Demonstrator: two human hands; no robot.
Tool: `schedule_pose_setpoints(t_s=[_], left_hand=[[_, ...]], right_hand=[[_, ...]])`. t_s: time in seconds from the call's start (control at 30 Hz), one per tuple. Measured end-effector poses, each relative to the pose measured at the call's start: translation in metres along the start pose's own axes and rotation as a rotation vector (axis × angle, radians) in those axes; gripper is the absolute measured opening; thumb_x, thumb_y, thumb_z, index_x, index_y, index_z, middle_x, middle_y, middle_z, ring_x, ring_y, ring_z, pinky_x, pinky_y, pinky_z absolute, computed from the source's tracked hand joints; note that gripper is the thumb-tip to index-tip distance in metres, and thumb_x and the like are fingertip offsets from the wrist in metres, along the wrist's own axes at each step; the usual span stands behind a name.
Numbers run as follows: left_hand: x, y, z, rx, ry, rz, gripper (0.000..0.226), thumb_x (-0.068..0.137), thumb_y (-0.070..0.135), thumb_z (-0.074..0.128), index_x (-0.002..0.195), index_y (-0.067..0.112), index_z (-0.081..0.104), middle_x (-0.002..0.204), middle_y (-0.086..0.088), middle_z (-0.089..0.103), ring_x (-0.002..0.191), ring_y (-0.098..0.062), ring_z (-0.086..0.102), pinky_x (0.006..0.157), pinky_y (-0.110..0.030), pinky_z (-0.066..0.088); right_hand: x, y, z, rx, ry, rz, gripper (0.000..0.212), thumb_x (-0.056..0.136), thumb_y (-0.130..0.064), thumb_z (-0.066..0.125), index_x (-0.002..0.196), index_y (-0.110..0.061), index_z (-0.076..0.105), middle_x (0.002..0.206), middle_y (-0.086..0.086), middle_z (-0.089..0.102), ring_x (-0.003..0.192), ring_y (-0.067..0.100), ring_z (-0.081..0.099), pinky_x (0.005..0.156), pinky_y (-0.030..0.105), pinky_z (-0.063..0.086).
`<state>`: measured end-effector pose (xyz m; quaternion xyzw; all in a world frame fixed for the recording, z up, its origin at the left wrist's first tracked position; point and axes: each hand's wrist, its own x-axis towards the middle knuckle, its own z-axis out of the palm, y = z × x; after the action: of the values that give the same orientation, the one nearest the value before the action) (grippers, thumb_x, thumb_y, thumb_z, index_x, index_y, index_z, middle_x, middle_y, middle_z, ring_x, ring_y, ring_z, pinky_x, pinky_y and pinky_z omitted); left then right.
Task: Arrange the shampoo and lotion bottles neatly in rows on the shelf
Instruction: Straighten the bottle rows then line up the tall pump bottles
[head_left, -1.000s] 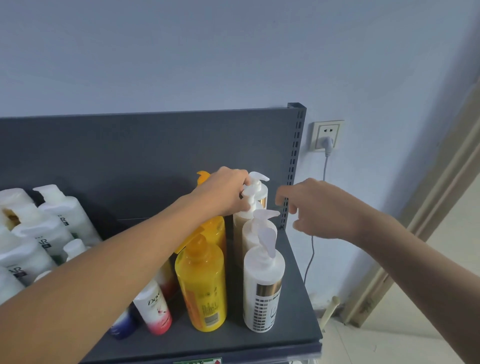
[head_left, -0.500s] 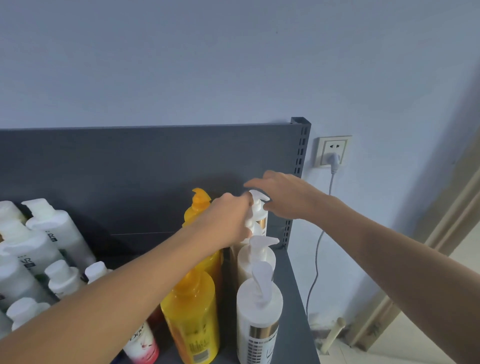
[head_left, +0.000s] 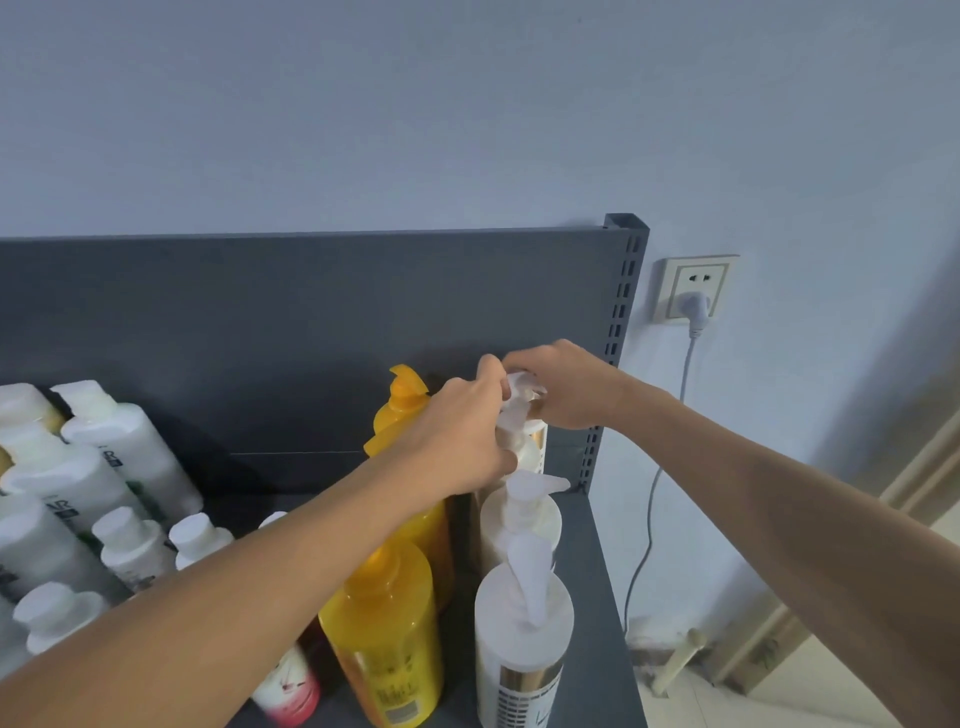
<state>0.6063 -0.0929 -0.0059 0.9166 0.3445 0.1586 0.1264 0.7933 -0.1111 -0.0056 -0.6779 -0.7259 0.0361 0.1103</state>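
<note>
We see both hands on the back white pump bottle (head_left: 525, 451). It stands at the far right corner of the shelf (head_left: 597, 597), behind two more white pump bottles in a line. The left hand (head_left: 457, 436) has its grip clamped around the bottle's neck. The right hand (head_left: 566, 387) has its grip pinched on the pump top (head_left: 521, 388). We think the top is being turned to face the same way as the others. If the right hand twists too hard, the top could come loose and some of the stuff inside could squirt out. If the left hand lets the bottle lean, it could bump the middle white bottle (head_left: 519, 525) just in front. That one could then knock the front white bottle (head_left: 519, 639) off the shelf. The tall yellow bottle (head_left: 402, 410) stands right beside the left hand, so a bump from the wrist could tip it too.
</note>
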Motion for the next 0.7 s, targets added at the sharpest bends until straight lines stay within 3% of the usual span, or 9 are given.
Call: schedule_pose_setpoints(t_s=[0.13,0.27,0.37,0.43,0.53,0.6,0.7], left_hand=[[0.003,-0.002,0.001,-0.037,-0.024,0.057,0.049,0.078,0.020,0.076,0.101,0.026,0.034,0.085,0.001,0.061,0.068,-0.016,0.062,0.052,-0.042,0.056],[0.006,-0.005,-0.001,-0.054,-0.051,0.089,0.046,0.081,0.028,0.074,0.100,0.024,0.032,0.082,0.001,0.057,0.063,-0.014,0.057,0.043,-0.027,0.041],[0.008,-0.008,-0.001,-0.053,-0.080,0.115,0.049,0.081,0.033,0.074,0.097,0.026,0.029,0.083,0.002,0.056,0.063,-0.014,0.056,0.042,-0.022,0.039],[0.008,-0.008,-0.001,-0.060,-0.097,0.125,0.050,0.081,0.035,0.074,0.097,0.026,0.027,0.084,0.003,0.057,0.062,-0.014,0.057,0.041,-0.020,0.041],[0.006,-0.006,-0.002,-0.077,-0.116,0.138,0.052,0.081,0.037,0.074,0.099,0.025,0.028,0.092,0.001,0.061,0.070,-0.016,0.063,0.050,-0.033,0.057],[0.005,-0.004,-0.002,-0.102,-0.125,0.147,0.050,0.082,0.037,0.072,0.100,0.023,0.028,0.096,-0.003,0.063,0.075,-0.019,0.065,0.055,-0.046,0.056],[0.003,-0.002,-0.003,-0.130,-0.126,0.143,0.047,0.083,0.037,0.070,0.100,0.021,0.029,0.097,-0.007,0.064,0.075,-0.023,0.066,0.055,-0.051,0.054]], right_hand=[[-0.001,0.005,0.000,0.033,0.017,-0.009,0.044,0.081,0.001,0.067,0.116,-0.025,0.065,0.104,-0.007,0.069,0.093,0.020,0.061,0.084,0.041,0.056],[-0.002,0.007,0.000,0.050,0.034,-0.036,0.045,0.081,0.003,0.070,0.117,-0.023,0.066,0.102,-0.009,0.068,0.092,0.017,0.060,0.083,0.035,0.055],[-0.002,0.010,0.000,0.053,0.046,-0.052,0.043,0.080,0.004,0.069,0.112,-0.025,0.067,0.088,-0.017,0.061,0.084,0.015,0.057,0.073,0.029,0.051],[-0.003,0.010,0.000,0.058,0.052,-0.060,0.044,0.081,0.003,0.070,0.114,-0.026,0.067,0.091,-0.018,0.063,0.084,0.013,0.057,0.072,0.025,0.050],[-0.004,0.011,-0.002,0.063,0.053,-0.086,0.038,0.083,-0.004,0.076,0.113,-0.026,0.070,0.086,-0.029,0.060,0.080,0.004,0.057,0.071,0.018,0.046],[-0.003,0.012,-0.005,0.060,0.063,-0.093,0.033,0.082,-0.008,0.079,0.107,-0.028,0.072,0.073,-0.035,0.053,0.073,-0.006,0.055,0.064,0.010,0.036],[-0.002,0.013,-0.006,0.041,0.064,-0.098,0.035,0.082,-0.010,0.080,0.109,-0.031,0.074,0.072,-0.038,0.053,0.077,-0.013,0.055,0.062,0.008,0.034]])
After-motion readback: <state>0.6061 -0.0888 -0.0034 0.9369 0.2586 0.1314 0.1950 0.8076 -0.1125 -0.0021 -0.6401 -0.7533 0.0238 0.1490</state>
